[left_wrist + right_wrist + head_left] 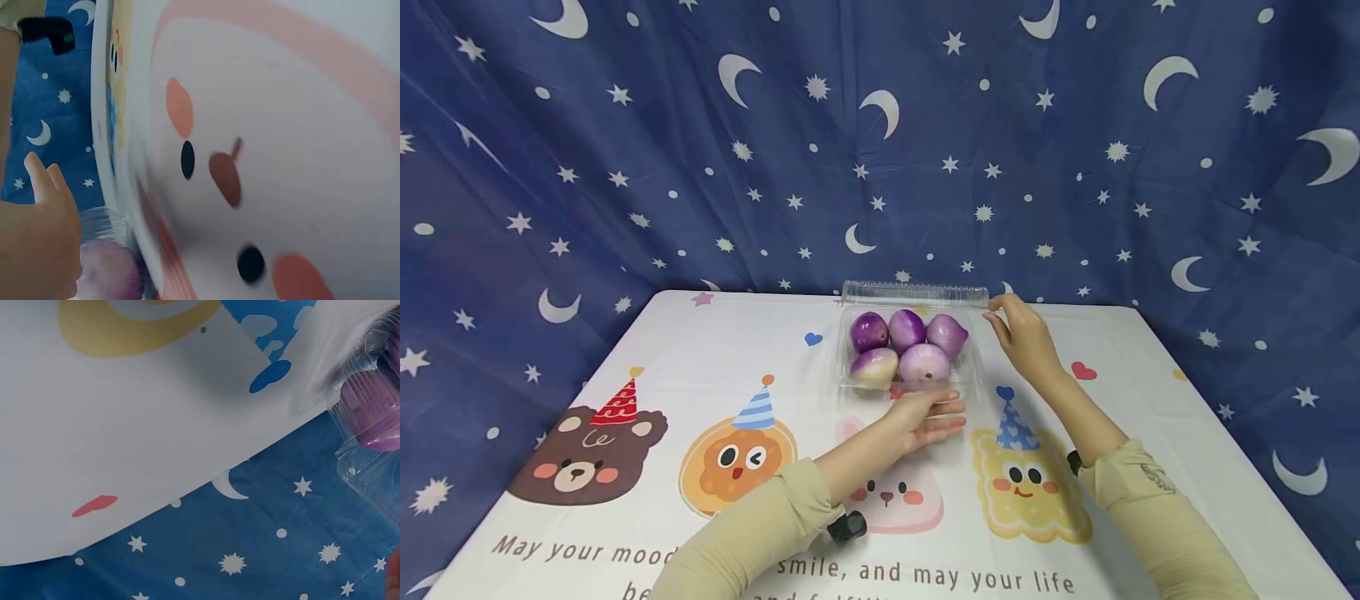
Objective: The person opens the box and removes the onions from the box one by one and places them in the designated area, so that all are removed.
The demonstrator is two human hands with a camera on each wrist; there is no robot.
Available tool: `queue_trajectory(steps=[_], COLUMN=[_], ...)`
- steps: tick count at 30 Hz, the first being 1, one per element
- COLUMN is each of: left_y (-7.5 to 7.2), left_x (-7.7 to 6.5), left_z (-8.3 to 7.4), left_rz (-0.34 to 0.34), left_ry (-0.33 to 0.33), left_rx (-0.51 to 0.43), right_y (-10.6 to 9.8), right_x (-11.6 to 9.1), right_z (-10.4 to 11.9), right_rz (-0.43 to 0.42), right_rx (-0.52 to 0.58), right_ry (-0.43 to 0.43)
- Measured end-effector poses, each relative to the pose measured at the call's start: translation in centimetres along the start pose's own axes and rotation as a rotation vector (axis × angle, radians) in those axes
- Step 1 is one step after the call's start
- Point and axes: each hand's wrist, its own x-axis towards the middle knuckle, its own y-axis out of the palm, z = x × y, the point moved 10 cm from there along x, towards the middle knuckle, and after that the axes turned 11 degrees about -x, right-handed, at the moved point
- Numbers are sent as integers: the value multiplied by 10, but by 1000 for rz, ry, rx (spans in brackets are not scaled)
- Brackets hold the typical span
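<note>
A clear plastic clamshell box (844, 350) holds several purple onions (907, 329), some with whitish parts. Its ridged lid (917, 293) stands raised at the back. My right hand (1026, 337) is at the lid's right end, thumb and forefinger curled in a pinch at its corner; only a sliver of that hand (392, 575) shows in the right wrist view. By the box's near side is my left hand (925, 419), its fingers stretched out to the right and nothing in its grasp. The left wrist view shows that hand (40, 244) in front of a blurred onion (109, 272).
The box sits near the back of a white tablecloth (760, 342) printed with cartoon faces and lettering. A blue curtain (880, 208) with moons and stars hangs right behind the table. A dark wrist device (847, 527) is on the left sleeve.
</note>
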Motion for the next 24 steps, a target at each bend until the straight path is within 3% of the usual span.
queue_trajectory(steps=[10,14,17,21,24], left_y=[-7,-13,-17,-21,-28], left_x=[-28,-38,-47,-61,-69], left_z=[-31,-45,-63,-95,-112], left_rz=[63,42,29,18,-12], left_ry=[204,289,414,678,824], left_rx=[289,375,425,554,657], right_y=[0,0,0,0,0], right_x=[2,4,3,2,3], right_z=[2,4,4,1,1], right_rz=[-10,-8,-5,6,10], right_rx=[-3,10,7,-3,1], right_ry=[-8,-33,-32,-18,-18])
